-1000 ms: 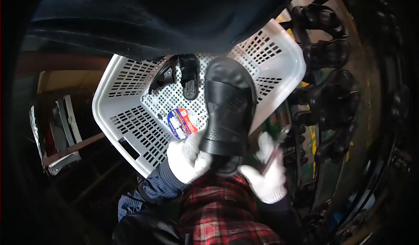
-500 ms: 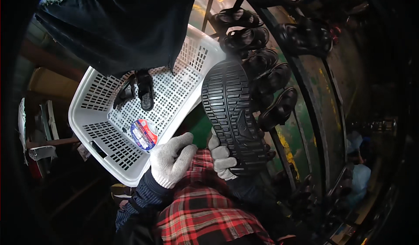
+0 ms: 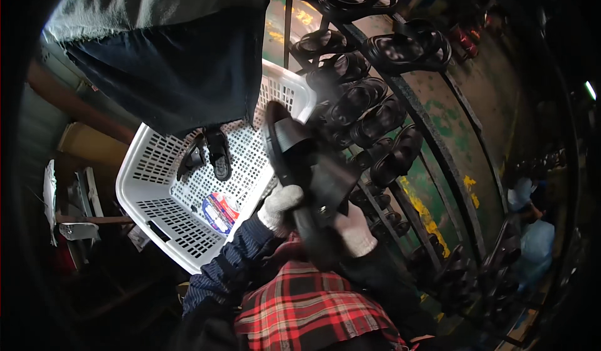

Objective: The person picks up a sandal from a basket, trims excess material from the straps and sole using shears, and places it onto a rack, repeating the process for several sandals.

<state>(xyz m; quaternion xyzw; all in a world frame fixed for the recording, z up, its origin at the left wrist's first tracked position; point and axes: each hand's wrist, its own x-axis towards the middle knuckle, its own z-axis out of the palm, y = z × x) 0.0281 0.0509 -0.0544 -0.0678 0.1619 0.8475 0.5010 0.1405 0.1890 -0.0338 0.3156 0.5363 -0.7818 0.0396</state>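
A black sandal [image 3: 333, 185] with wide straps is tilted in front of me, its strap side facing up and slightly blurred. My left hand [image 3: 280, 206], in a whitish knit glove, grips the sandal's left edge. On the other side my gloved right hand [image 3: 357, 231] holds it too, its fingers mostly hidden by the sandal. Just left of my hands stands a white perforated basket [image 3: 128, 182]. In it lies a pair of black sandals [image 3: 218, 155], near a round red and blue label [image 3: 220, 213].
Dark cloth [image 3: 175, 69] hangs over the far end of the basket. To the right, a metal rack [image 3: 432, 132] carries several rows of black sandals [image 3: 407, 45]. Shelving with pale boards [image 3: 91, 191] stands at the left.
The sandal has turned over from its ribbed sole to its strap side. My left hand has moved right and taken hold of it. The view has shifted slightly.
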